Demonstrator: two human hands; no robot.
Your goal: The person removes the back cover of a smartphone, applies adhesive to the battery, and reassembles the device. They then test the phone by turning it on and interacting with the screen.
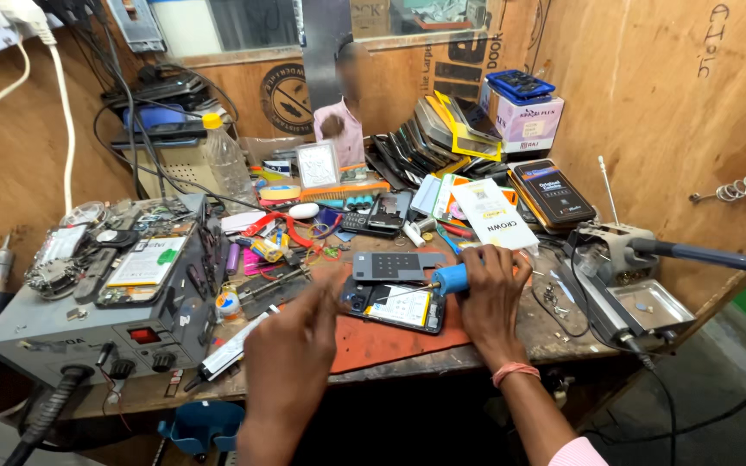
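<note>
Item: opened phone, flat on red mat, bench centre. Light, stiff, fragile (internals exposed); take by edges. Right hand grips blue screwdriver, tip on phone. Left hand pinches near its corner, contents unclear.

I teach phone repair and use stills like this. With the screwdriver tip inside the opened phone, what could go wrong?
The blue-handled screwdriver in the right hand points across the opened phone beside its white battery; a slip might pierce it. The left hand hovers near the phone's edge and might nudge it. Loose screws could roll off.
</note>
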